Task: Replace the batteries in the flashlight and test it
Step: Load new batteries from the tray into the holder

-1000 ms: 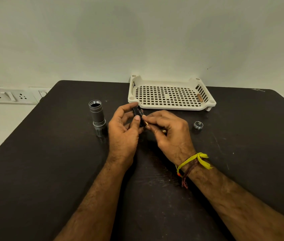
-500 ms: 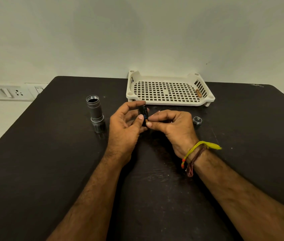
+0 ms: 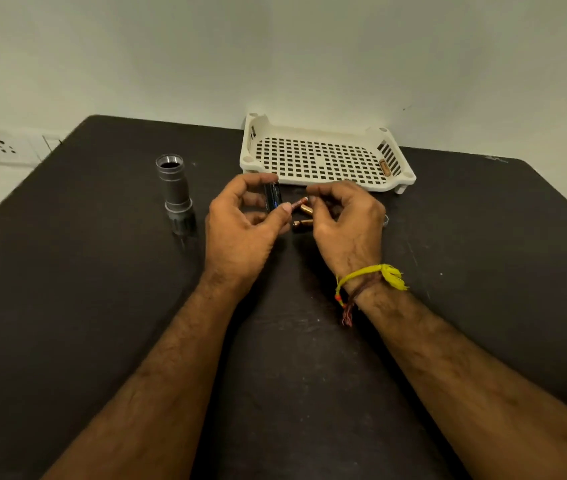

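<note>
Head view: scuffed dark table [image 3: 102, 306], pale wall [image 3: 275, 57]

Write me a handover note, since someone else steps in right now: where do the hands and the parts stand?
Left hand: holds the black battery holder.
Right hand: pinches a copper battery at the holder.
Two more batteries lie on the table between the hands; one sits in the white tray.
Flashlight body: upright, open, at left.
Done: flashlight opened, holder out.
Left: finish the holder, reassemble, test.

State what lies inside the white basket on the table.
One copper-coloured battery lies against the white basket's right wall; the perforated floor looks otherwise bare. The hands hide part of its front edge.
</note>
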